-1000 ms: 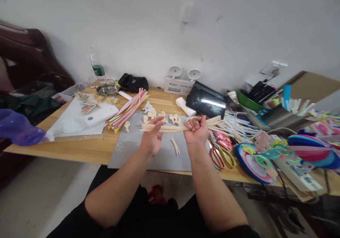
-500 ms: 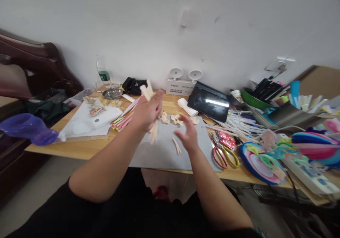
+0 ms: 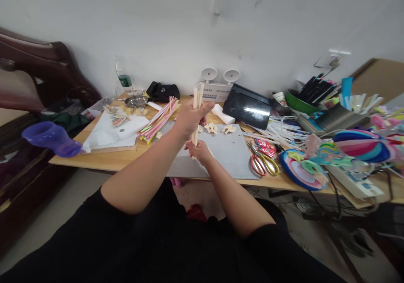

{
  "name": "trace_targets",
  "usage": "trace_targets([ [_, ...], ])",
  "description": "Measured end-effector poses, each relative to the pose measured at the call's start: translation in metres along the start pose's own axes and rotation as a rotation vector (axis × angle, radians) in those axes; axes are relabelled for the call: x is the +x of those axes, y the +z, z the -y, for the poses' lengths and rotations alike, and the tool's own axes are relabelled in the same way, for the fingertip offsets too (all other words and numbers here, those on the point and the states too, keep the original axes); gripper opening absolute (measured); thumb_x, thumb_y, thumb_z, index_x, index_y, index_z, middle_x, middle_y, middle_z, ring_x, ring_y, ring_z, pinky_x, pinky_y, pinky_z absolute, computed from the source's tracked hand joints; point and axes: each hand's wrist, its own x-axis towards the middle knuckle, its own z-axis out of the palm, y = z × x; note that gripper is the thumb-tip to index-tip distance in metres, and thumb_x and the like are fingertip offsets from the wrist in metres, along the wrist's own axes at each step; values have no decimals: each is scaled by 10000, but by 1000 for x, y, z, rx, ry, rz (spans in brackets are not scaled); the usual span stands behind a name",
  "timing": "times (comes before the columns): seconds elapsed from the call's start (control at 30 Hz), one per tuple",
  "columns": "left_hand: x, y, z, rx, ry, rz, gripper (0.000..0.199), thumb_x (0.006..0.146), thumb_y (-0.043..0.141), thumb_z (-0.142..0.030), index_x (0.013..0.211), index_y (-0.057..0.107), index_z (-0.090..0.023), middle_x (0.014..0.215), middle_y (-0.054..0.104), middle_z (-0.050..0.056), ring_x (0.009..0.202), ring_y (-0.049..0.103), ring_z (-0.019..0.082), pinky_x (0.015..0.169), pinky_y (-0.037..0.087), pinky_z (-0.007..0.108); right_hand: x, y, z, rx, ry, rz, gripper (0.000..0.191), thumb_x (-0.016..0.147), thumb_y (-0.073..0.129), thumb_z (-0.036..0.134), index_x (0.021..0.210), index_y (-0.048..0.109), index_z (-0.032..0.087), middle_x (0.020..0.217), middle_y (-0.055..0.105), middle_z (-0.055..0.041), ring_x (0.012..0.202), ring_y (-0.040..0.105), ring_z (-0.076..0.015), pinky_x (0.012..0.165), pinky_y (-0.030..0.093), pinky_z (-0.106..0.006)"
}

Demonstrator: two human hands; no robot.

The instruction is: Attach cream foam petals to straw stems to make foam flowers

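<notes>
My left hand is closed around a bundle of cream pipe cleaners, held upright over the grey mat. Their tops stick out above my thumb. Just below, my right hand is closed around the lower part of the same bundle, with the tips showing faintly under the fingers. Behind the hands, small curled cream pieces lie along the mat's far edge. One loose cream strip is mostly hidden behind my right wrist.
Left of the mat lie colourful pipe cleaners, a white bag and a purple vase-like thing. To the right are scissors, red packets, white strips and a black tray-like object. An emergency light stands by the wall.
My left hand has moved right with the bundle, which now stands more upright. My right hand, open before, has come left and closed on the bundle's lower part.
</notes>
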Motion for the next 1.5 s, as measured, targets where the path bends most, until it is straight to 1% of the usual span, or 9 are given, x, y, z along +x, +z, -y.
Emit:
trace_targets([
  [0.37, -14, 0, 10, 8, 5, 9, 363, 652, 611, -445, 531, 408, -169, 339, 312, -90, 316, 287, 31, 394, 325, 196, -6, 8, -21, -94, 21, -121, 324, 623, 559, 481, 534, 528, 171, 361, 421, 53, 339, 357, -64, 370, 293, -199],
  [0.63, -20, -12, 38, -28, -73, 9, 382, 695, 553, -468, 528, 376, -174, 346, 301, -88, 325, 276, 35, 405, 325, 200, -9, 8, -41, -154, 10, -154, 273, 680, 520, 423, 554, 533, 182, 406, 419, 41, 360, 367, -76, 377, 282, -208],
  [0.87, -32, -15, 59, -34, -115, 5, 413, 669, 558, -512, 530, 368, -173, 358, 306, -89, 336, 285, 34, 404, 315, 194, -15, 5, -32, -237, -46, -139, 180, 632, 567, 306, 520, 486, 189, 456, 471, 40, 446, 401, -96, 455, 324, -221],
  [0.93, -34, -14, 61, -47, -148, 11, 429, 660, 565, -518, 519, 355, -171, 359, 301, -89, 330, 279, 29, 383, 288, 185, -19, 0, -22, -253, -65, -109, 150, 562, 641, 289, 574, 536, 184, 568, 557, 27, 561, 473, -118, 546, 374, -232],
  [1.0, -35, -13, 57, -100, -172, 21, 438, 656, 568, -521, 521, 345, -169, 362, 295, -90, 322, 267, 24, 358, 240, 172, -23, -7, -9, -240, -109, -21, 261, 543, 675, 322, 749, 596, 182, 753, 622, 2, 730, 531, -150, 671, 409, -257],
  [1.13, -32, -12, 39, -295, -209, 45, 452, 683, 564, -487, 509, 299, -166, 367, 257, -92, 311, 230, 16, 330, 171, 148, -29, -22, 8, 15, -130, 133, 395, 720, 509, 470, 994, 561, 189, 859, 632, -34, 832, 573, -153, 779, 430, -310],
  [1.23, -28, -15, 21, -492, -346, 42, 433, 751, 489, -469, 520, 285, -165, 371, 220, -95, 300, 201, 18, 315, 162, 132, -35, -32, 15, 108, -235, -74, 437, 805, 371, 489, 1131, 478, 219, 897, 623, -47, 818, 591, -143, 786, 452, -346],
  [1.33, -30, -19, 7, -642, -510, 67, 411, 810, 419, -420, 522, 281, -162, 377, 198, -91, 294, 193, 19, 304, 165, 116, -46, -37, 24, -212, -469, -233, 451, 789, 474, 401, 1212, 408, 259, 1049, 561, -68, 873, 571, -146, 804, 462, -357],
  [1.5, -47, -9, 2, -788, -603, 36, 410, 834, 367, -411, 517, 295, -161, 375, 178, -86, 277, 171, 17, 269, 152, 107, -67, -26, 53, -939, -873, -125, 318, 780, 527, 318, 1097, 536, 326, 1292, 373, -27, 1214, 332, -203, 986, 343, -401],
])
